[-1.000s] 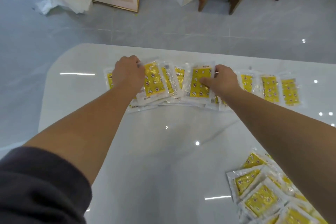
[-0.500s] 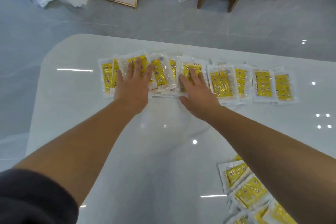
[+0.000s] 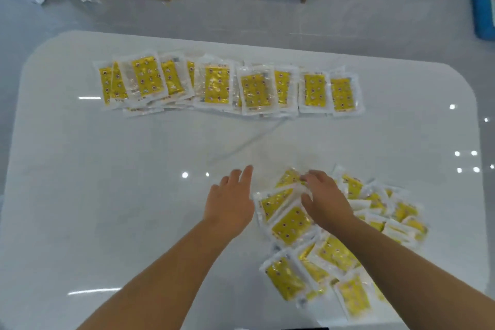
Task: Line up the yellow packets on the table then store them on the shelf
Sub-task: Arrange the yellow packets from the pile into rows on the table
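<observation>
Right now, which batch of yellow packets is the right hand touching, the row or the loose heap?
The loose heap near the person: the right hand is on its upper packets. The far row has no hand on it.

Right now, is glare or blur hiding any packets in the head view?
Head view: light glints dot the glossy table, hiding no packets; far row fairly sharp; near pile and right hand motion-blurred, so its grip is unclear; wide-angle lens bows the table edges.
</observation>
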A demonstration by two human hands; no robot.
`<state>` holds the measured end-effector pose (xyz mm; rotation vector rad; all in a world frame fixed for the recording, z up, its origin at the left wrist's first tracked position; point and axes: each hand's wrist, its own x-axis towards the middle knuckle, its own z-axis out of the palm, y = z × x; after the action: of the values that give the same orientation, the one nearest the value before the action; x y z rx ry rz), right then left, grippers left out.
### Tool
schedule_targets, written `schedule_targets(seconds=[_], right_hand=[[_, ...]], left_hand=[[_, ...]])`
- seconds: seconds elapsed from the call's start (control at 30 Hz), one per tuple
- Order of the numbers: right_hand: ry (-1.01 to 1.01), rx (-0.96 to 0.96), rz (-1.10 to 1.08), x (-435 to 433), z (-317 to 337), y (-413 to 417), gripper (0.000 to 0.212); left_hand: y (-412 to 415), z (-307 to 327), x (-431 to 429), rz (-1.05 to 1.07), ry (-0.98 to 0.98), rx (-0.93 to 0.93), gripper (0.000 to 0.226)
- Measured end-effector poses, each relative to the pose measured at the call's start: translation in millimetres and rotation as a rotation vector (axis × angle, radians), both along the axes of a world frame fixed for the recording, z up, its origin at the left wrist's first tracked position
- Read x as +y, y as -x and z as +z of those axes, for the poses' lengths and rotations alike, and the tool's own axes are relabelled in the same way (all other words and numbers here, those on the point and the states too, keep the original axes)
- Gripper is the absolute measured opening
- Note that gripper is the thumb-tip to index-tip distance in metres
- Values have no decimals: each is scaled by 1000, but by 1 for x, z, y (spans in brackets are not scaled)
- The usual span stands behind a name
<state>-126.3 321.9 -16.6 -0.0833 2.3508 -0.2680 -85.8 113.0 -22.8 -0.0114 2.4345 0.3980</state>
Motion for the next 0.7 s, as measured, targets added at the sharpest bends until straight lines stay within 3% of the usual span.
schedule_targets(seconds=[0.2,0.5,0.7], right_hand=[[-30,-70,69,80,0,-10,45],[74,-17,140,99,-26,-11,51],[21,115,52,92,-35,-13,42]], left_hand=[[-33,-14,94,126,32,-118,64],[-35,-33,145,318,180,19,71],[-31,-41,150,408,137,8,38]])
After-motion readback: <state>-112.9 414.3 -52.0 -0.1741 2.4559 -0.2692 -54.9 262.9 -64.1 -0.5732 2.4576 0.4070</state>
